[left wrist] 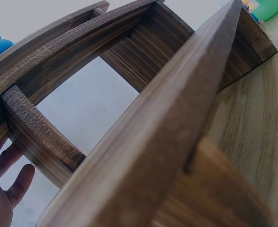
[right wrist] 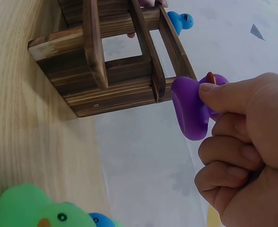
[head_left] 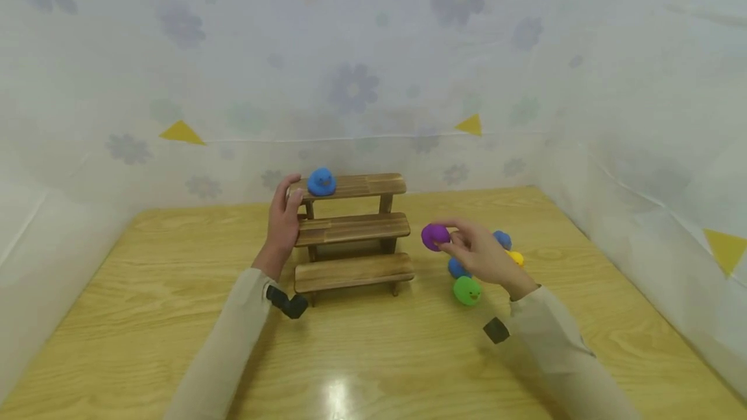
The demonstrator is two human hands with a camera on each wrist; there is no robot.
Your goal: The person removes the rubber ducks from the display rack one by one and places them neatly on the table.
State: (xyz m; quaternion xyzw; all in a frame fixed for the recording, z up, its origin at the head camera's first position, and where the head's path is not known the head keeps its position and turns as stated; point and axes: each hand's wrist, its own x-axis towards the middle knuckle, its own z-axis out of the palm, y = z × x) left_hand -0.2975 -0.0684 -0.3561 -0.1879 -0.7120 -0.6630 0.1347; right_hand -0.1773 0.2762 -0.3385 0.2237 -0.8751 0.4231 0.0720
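Note:
A three-tier wooden display stand stands on the table, with a blue rubber duck at the left end of its top tier. My left hand holds the stand's left end near the top tier; in the left wrist view its fingers reach the wooden side support. To the right of the stand, my right hand pinches a purple rubber duck between thumb and fingers, raised above the table. Below and behind that hand lie a green duck, a blue duck, another blue duck and a yellow duck.
The wood-grain table is bounded by pale flowered sheets at the back and sides. Yellow triangles mark the sheets. A dark wrist mount sits at the left cuff, another dark block by the right cuff.

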